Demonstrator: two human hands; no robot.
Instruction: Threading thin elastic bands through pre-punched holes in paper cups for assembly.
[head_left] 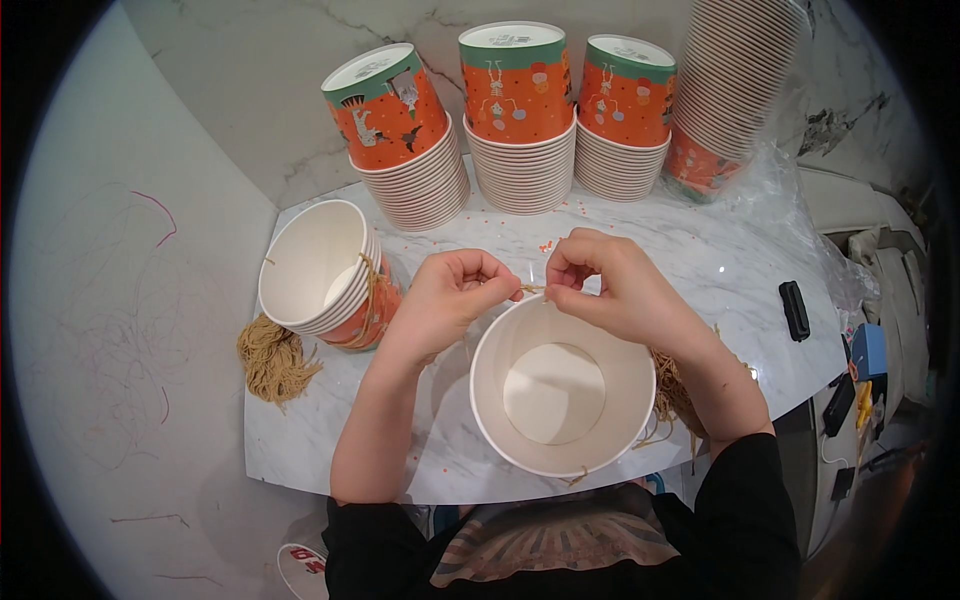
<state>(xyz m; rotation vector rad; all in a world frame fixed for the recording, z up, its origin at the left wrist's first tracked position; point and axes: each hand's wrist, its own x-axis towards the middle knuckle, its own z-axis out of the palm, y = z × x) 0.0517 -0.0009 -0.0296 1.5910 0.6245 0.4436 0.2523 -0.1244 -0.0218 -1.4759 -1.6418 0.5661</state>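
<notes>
A white-lined paper bucket (632, 395) stands upright on the table in front of me, its wide mouth facing up. At its far rim, my left hand (450, 295) pinches a short piece of tan twine (531, 289) between thumb and fingers. My right hand (608, 285) is closed on the same twine just to the right, with the fingertips close to the rim. A bit of twine also shows at the near rim. On the left a tilted stack of buckets (290, 245) has twine hanging on its side. Loose twine bundles lie left (277, 365) and right (678, 395), the latter partly hidden by my forearm.
Several orange-and-green bucket stacks (412, 190) line the back of the table by the wall. A taller stack (740, 80) at the right is in clear plastic (775, 190). A black oblong object (794, 311) lies near the right edge, and a blue box (869, 351) is beyond it.
</notes>
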